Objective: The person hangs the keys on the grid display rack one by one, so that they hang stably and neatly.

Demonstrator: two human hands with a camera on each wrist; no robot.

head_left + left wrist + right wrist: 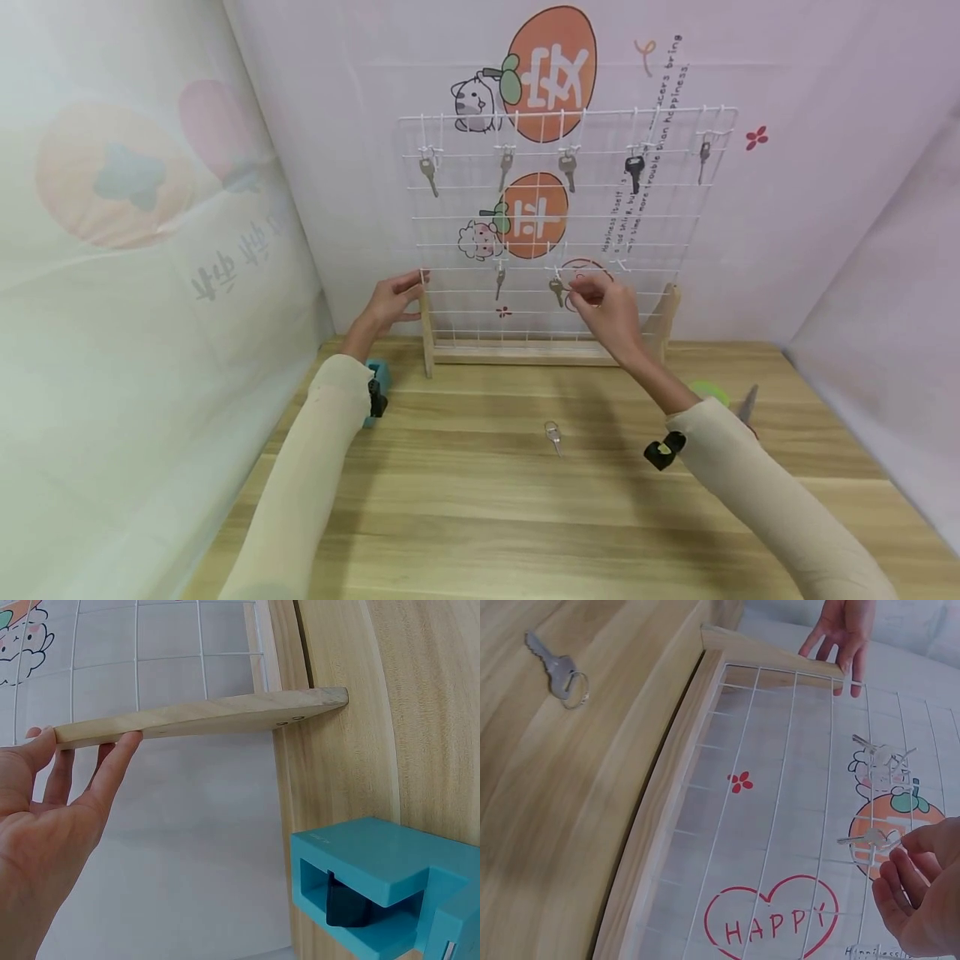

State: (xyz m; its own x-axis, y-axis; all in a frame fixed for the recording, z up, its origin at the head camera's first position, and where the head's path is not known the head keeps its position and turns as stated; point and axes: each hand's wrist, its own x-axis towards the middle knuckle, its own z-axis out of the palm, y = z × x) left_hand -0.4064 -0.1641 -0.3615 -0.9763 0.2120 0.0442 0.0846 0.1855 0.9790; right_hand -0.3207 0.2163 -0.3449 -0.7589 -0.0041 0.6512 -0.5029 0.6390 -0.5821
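A white wire grid rack point(465, 218) stands in a wooden base at the back of the table. My left hand point(392, 302) grips the top of its wooden side support point(202, 716), thumb and fingers on opposite faces. At the lower row, my right hand point(611, 310) has its thumb and fingertip at the ring of a key point(556, 287) hanging by a hook, appearing to pinch the ring point(891, 838). Left of that hangs another key point(500, 283). Several keys hang along the upper row, including a black-headed key point(634, 169). One key with a ring point(553, 434) lies on the table.
A teal tape dispenser point(375, 870) sits on the table by the left forearm. Scissors point(747, 404) and a green round object point(709, 390) lie by the right forearm, partly hidden. Printed cloth point(360, 167) hangs behind the rack and along both sides.
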